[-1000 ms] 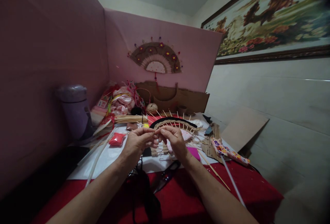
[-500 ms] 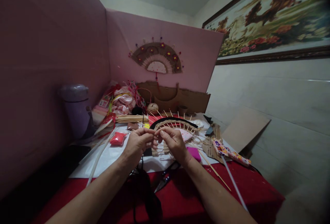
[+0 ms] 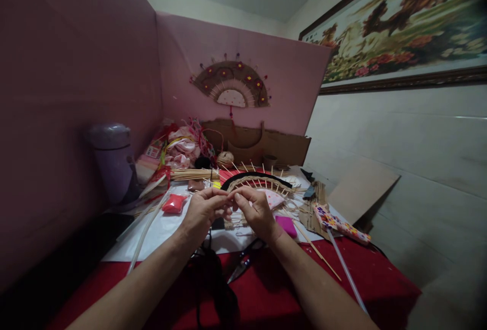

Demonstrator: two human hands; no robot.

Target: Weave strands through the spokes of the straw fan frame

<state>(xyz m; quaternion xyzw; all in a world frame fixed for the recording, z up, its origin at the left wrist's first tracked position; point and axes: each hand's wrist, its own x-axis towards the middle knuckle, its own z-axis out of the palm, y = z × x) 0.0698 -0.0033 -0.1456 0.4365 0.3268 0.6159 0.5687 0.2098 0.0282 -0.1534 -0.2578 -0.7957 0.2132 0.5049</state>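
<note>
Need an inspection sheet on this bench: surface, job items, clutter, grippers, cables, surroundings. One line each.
Surface: red cloth, partly covered by a white sheet.
Job's things: fan-shaped stick piece with a black band, just beyond the hands.
Clutter: red packet, magenta block, stick bundle, bladed tool near the front.
Grippers: bare hands; left hand and right hand meet at the fingertips; anything pinched is too small to tell.
Cables: black strands at front; yarn or cord, cannot tell.
Surroundings: pink panel bearing a decorated fan; framed picture at right.
</note>
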